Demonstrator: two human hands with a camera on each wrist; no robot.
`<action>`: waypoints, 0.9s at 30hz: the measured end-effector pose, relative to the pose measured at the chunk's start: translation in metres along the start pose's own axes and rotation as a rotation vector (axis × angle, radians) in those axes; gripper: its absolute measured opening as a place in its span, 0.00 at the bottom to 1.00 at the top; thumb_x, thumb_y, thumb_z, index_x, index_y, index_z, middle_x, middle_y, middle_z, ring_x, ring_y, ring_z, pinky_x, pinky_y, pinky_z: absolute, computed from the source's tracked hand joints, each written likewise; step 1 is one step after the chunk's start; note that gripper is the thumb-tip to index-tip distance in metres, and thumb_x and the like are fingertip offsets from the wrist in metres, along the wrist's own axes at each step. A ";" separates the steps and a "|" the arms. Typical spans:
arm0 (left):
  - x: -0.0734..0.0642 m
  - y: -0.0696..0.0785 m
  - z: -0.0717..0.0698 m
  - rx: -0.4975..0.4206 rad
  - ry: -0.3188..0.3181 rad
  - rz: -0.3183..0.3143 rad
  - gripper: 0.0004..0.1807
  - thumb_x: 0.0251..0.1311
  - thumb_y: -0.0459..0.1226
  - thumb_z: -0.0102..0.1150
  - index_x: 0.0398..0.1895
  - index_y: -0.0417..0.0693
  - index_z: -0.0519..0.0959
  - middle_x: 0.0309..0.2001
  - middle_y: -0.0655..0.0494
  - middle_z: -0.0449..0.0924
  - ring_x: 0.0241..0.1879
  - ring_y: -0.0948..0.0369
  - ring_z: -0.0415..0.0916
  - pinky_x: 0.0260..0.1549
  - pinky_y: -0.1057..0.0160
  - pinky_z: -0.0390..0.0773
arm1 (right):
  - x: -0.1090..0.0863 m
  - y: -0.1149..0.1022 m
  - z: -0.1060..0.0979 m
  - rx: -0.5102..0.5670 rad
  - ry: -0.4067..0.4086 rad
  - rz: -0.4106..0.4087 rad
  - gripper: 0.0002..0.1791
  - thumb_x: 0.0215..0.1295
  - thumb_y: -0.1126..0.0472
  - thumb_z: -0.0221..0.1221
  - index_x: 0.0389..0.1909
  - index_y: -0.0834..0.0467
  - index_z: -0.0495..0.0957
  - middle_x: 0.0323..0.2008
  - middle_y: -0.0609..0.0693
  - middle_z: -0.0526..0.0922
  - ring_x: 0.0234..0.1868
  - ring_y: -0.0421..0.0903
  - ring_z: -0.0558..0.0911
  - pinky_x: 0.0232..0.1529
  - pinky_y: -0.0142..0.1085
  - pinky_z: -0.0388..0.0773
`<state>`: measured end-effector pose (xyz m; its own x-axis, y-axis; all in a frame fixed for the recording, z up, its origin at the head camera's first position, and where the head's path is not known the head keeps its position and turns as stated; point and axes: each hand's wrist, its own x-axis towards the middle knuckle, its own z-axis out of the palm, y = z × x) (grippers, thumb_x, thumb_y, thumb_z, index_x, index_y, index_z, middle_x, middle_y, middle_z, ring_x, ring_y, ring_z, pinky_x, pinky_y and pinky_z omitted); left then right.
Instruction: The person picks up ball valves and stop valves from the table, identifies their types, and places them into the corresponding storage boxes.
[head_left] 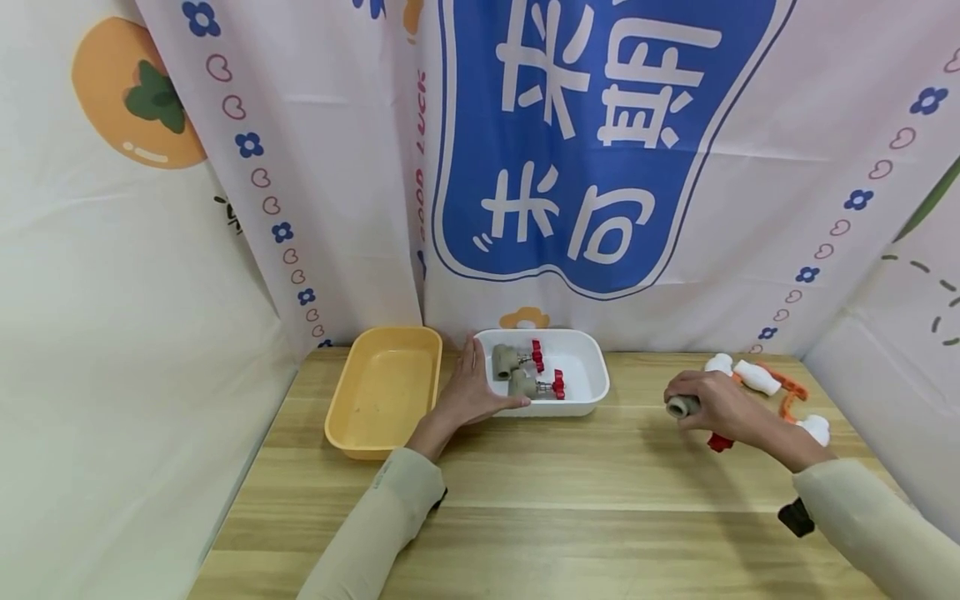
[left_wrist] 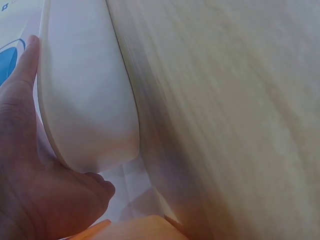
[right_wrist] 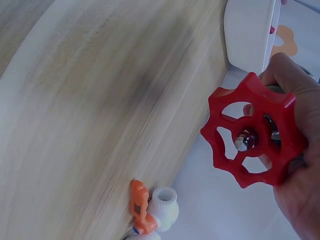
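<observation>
At the back middle of the table stands a white tray (head_left: 592, 387), whose long wall (left_wrist: 90, 85) fills much of the left wrist view. Two beige pipe valves with red handwheels lie in it, a rear valve (head_left: 504, 362) and a front valve (head_left: 522, 384). My left hand (head_left: 471, 389) holds the tray's left end, its thumb along the front rim and its fingers at the end wall. Farther right, my right hand (head_left: 723, 407) grips another beige valve (head_left: 683, 407) above the table. Its red handwheel (right_wrist: 250, 131) faces the right wrist camera; the fingers partly hide the body.
A yellow tray (head_left: 382, 400) stands left of the white one. At the table's right lie several white fittings (head_left: 757, 377) and orange-handled parts (head_left: 786, 381), close behind and beside my right hand. A printed curtain (head_left: 360, 208) hangs along the table's back edge.
</observation>
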<state>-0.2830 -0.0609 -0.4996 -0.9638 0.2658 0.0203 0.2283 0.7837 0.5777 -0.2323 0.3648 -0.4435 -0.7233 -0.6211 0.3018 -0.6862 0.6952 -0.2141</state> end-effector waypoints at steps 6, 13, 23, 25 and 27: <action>0.000 0.001 -0.001 0.014 -0.006 -0.006 0.80 0.50 0.71 0.72 0.86 0.39 0.31 0.87 0.44 0.24 0.86 0.45 0.30 0.81 0.42 0.48 | 0.011 -0.006 0.003 0.045 -0.032 0.027 0.21 0.44 0.72 0.81 0.39 0.52 0.88 0.40 0.46 0.87 0.36 0.38 0.83 0.33 0.34 0.85; -0.002 0.002 -0.003 -0.005 -0.003 0.005 0.79 0.50 0.69 0.73 0.86 0.38 0.31 0.87 0.42 0.25 0.86 0.44 0.32 0.81 0.41 0.50 | 0.027 -0.008 0.004 0.049 -0.041 0.020 0.21 0.45 0.72 0.78 0.40 0.52 0.88 0.41 0.45 0.87 0.37 0.38 0.82 0.33 0.35 0.84; -0.002 0.002 -0.003 0.003 0.001 0.021 0.80 0.50 0.69 0.73 0.85 0.37 0.31 0.87 0.41 0.25 0.86 0.44 0.31 0.81 0.41 0.49 | 0.048 -0.012 0.002 0.088 -0.021 -0.013 0.20 0.47 0.74 0.77 0.39 0.52 0.88 0.40 0.45 0.87 0.36 0.39 0.82 0.34 0.35 0.84; -0.001 0.001 -0.003 0.003 -0.002 0.020 0.80 0.51 0.69 0.73 0.85 0.37 0.30 0.87 0.41 0.25 0.86 0.44 0.31 0.81 0.41 0.49 | 0.052 -0.013 0.000 0.098 -0.015 -0.016 0.20 0.47 0.74 0.77 0.39 0.52 0.88 0.40 0.45 0.87 0.36 0.40 0.82 0.33 0.34 0.84; -0.001 0.001 -0.003 0.003 -0.007 0.013 0.80 0.50 0.69 0.73 0.86 0.38 0.30 0.87 0.42 0.24 0.86 0.44 0.31 0.81 0.41 0.49 | 0.056 -0.013 0.000 0.100 -0.013 -0.019 0.19 0.47 0.74 0.76 0.39 0.52 0.88 0.39 0.46 0.87 0.35 0.40 0.82 0.33 0.34 0.84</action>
<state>-0.2818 -0.0621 -0.4968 -0.9599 0.2795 0.0219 0.2408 0.7820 0.5749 -0.2640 0.3204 -0.4233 -0.7106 -0.6389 0.2946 -0.7036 0.6441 -0.3002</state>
